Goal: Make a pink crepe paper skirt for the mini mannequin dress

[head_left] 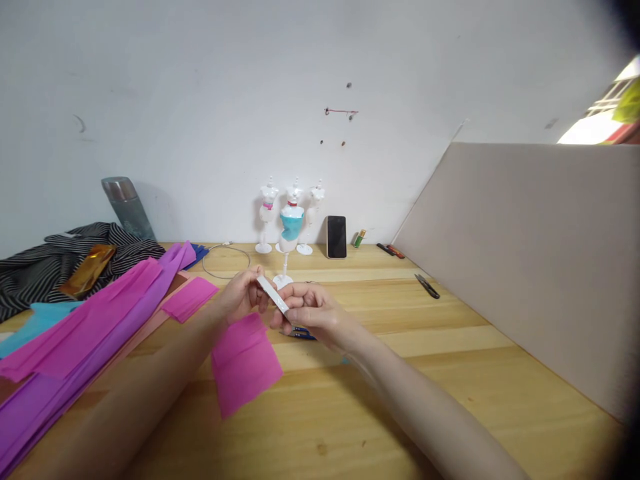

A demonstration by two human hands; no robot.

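Observation:
A narrow white strip with a glossy face is stretched between both hands, above the table. My left hand pinches its upper left end. At the lower right end, my right hand grips it between thumb and fingers. Below the hands lies a bright pink piece of crepe-like material. Blue-handled snips rest on the table, partly covered by my right hand. Just behind the hands stands a small white dress form wrapped in turquoise material.
More small white dress forms stand against the wall. A phone leans there too. Pink and purple sheets, striped cloth and a bottle fill the left. A dark cutter lies right, near an upright panel.

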